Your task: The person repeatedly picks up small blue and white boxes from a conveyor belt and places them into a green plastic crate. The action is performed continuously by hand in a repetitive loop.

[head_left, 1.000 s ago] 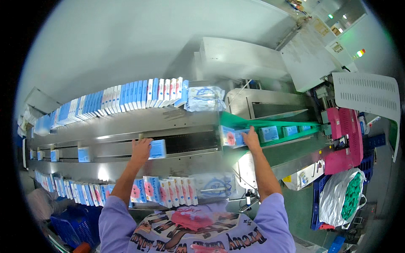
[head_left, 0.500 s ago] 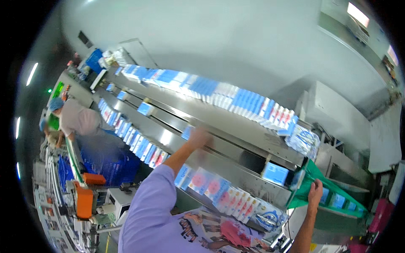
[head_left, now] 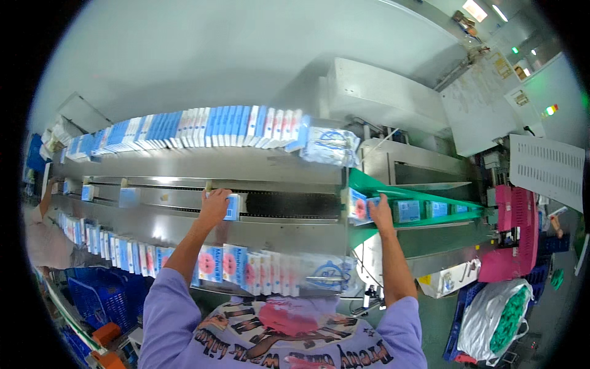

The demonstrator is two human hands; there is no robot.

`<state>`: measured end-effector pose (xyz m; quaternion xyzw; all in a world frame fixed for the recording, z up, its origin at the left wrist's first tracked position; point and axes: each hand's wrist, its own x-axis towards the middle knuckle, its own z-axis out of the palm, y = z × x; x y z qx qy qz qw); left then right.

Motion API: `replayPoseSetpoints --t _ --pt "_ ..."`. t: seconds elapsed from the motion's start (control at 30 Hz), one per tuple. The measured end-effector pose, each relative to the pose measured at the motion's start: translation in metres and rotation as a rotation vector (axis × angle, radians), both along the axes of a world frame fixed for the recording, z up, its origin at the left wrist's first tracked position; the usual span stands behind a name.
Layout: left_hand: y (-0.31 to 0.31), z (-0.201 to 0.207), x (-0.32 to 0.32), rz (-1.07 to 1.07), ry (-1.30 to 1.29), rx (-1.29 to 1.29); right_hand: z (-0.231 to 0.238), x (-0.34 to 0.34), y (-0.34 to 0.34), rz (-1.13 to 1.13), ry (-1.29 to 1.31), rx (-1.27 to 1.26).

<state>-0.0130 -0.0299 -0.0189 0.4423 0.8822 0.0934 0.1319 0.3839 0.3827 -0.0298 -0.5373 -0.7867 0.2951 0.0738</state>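
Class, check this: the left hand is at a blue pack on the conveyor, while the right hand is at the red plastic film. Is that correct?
Only the colour is wrong: the head view shows green plastic film at the right hand, not red. The left hand is at a blue pack on the conveyor.

Cool, fairly even light falls across a steel conveyor table [head_left: 295, 232], where a patch of glare whitens the left side. A ceiling light [head_left: 474, 10] burns bright at upper right, and a soft shadow darkens the pale wall [head_left: 215, 58] beside a white cabinet [head_left: 387, 89]. The fisheye lens bends a row of blue-and-white packs [head_left: 228, 126] toward black corners; details at far left turn soft.
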Motion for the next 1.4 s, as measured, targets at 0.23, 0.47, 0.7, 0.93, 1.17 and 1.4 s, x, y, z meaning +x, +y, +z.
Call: replayPoseSetpoints --t 0.23,0.47,0.7,0.93,1.17,1.4 --pt "0.04 0.009 0.042 -0.068 -0.018 0.035 0.011 0.005 0.01 -0.053 -0.155 0.012" --pt "-0.003 0.014 0.009 0.046 -0.017 0.147 0.039 0.003 0.007 0.119 0.076 0.32" --pt "-0.127 -0.024 -0.097 0.166 0.271 -0.221 0.042 -0.016 -0.019 0.172 0.185 0.038" --pt "-0.046 -0.01 -0.067 -0.105 0.253 -0.116 0.0 0.021 0.004 0.173 0.225 -0.002" --pt "-0.015 -0.008 -0.017 -0.047 0.111 -0.081 0.007 0.003 0.002 0.046 0.059 -0.046" --pt "0.022 0.007 0.023 -0.088 0.019 0.023 0.014 0.012 0.013 0.04 -0.037 -0.008"
